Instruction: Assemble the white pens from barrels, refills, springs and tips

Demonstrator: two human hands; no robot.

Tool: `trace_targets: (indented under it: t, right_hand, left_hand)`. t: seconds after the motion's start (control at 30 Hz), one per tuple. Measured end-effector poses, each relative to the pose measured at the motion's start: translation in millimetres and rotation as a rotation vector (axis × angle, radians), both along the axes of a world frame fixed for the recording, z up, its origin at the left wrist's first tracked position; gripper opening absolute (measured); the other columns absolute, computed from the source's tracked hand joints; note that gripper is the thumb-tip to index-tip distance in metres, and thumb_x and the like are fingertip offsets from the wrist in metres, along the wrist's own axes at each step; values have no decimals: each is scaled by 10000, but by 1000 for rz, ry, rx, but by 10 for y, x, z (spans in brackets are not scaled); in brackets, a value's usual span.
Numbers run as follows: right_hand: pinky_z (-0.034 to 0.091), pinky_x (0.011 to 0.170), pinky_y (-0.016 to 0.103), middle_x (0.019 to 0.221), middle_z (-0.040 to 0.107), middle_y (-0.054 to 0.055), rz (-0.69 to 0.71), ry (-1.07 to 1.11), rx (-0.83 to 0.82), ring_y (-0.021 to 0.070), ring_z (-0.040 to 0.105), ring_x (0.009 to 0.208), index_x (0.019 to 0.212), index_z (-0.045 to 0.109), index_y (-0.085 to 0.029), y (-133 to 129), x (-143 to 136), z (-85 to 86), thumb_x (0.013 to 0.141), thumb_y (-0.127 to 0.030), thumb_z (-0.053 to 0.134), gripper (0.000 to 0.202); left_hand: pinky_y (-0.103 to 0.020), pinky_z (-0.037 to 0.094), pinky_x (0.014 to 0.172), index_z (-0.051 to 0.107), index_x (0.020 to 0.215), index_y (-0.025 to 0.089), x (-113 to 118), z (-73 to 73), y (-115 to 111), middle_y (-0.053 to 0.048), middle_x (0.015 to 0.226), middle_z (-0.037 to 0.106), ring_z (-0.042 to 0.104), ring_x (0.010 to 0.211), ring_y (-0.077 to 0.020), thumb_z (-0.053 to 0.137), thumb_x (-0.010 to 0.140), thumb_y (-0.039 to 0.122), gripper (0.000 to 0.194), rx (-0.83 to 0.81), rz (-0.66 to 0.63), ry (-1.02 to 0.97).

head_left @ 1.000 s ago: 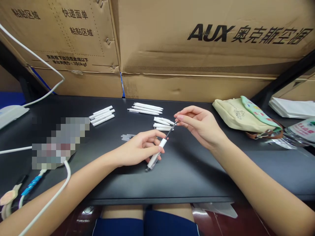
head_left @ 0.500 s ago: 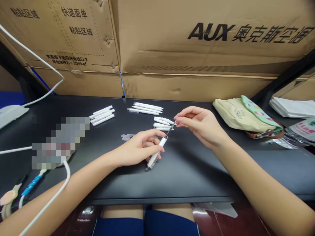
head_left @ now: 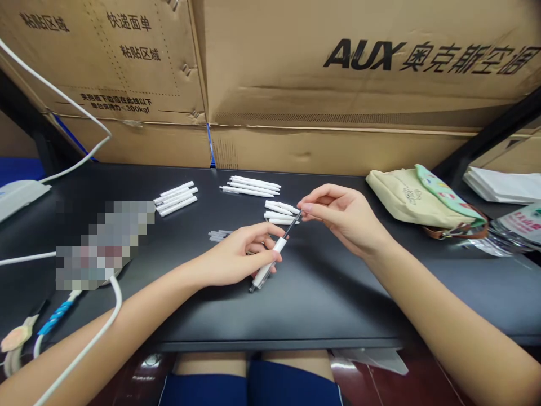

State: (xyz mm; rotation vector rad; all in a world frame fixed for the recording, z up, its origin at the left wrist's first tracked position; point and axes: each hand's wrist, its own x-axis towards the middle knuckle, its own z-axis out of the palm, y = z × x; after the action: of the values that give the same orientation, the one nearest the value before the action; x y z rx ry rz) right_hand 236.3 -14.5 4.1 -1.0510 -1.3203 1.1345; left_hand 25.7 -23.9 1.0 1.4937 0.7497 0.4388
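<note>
Left hand (head_left: 239, 255) grips 1 white pen barrel (head_left: 279, 245); right hand (head_left: 347, 219) pinches 1 slim refill (head_left: 293, 224) at the barrel's open end.

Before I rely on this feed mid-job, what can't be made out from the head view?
In the head view:
- Thin rod, upper end: hidden by the right hand's fingertips.
- Thin rod, lower end: hidden by the white pen barrel.
- Translucent pieces, count: too small, and perhaps partly behind the left hand.
- Pixelated item: blurred by blocks.
- Bottle, far end: cut off by the right edge.
</note>
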Motion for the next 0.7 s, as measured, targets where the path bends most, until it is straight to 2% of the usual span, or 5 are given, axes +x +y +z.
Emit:
trace_targets:
  t: [0.27,0.47,0.7]
  right_hand:
    - [559,656,308,703,688,34,41,-84,-3,143,638,614,694,650,-162,19,41,17,575,-335,829,276]
    - [521,591,270,605,675,20,163,-211,-90,139,630,563,673,660,-163,-29,54,69,562,-332,838,269]
    - [529,549,255,560,673,13,201,-189,-165,139,634,523,667,646,-158,-36,36,89,519,-309,860,301]
  left_hand:
    - [-209,453,522,512,1072,158,-4,-4,-2,-51,840,600,596,681,-125,556,827,266,271,22,-25,24]
    - [-208,424,532,511,1093,157,-16,-1,-5,-48,818,629,605,699,-134,537,833,248,277,80,-85,85]
    - [-214,430,560,517,1092,153,-22,3,-6,-55,839,629,611,712,-131,537,840,236,266,84,-82,71]
